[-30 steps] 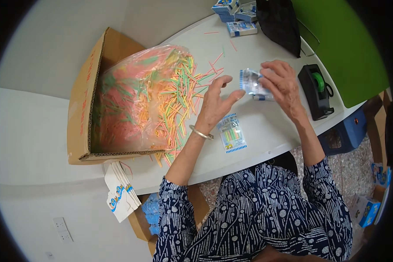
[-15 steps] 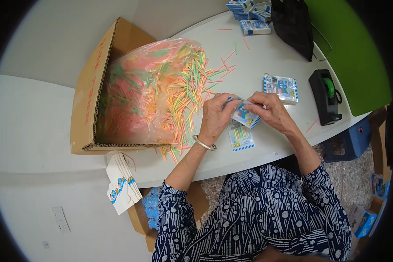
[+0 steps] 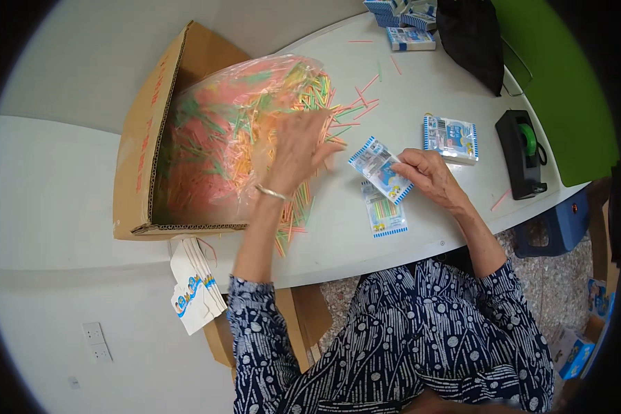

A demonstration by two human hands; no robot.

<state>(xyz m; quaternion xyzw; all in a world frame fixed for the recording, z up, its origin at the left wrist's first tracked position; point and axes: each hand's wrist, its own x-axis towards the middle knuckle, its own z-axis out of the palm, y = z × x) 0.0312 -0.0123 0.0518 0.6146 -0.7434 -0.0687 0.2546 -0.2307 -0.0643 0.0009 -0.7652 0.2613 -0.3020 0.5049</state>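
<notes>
My left hand (image 3: 298, 148) is over the heap of thin pink, green and yellow sticks (image 3: 303, 200), its thumb apart from the outstretched fingers; motion blurs it slightly and I see nothing held. The sticks spill out of a clear plastic bag (image 3: 214, 124) lying in a tipped cardboard box (image 3: 141, 148). Between thumb and fingers, my right hand (image 3: 431, 176) pinches the edge of a small blue-and-white plastic packet (image 3: 374, 162), tilted above the table. Partly under it, a second clear packet (image 3: 386, 215) lies flat with several sticks showing inside.
A stack of blue-and-white packets (image 3: 450, 136) sits beyond my right hand. To its right stands a black tape dispenser (image 3: 519, 155). More packets (image 3: 410, 39) and a black bag (image 3: 469, 41) lie at the back. Folded white cartons (image 3: 199, 286) hang by the near left edge.
My left hand has let go of the packet and moved left onto the stick heap. My right hand keeps hold of the packet, which is now more exposed.
</notes>
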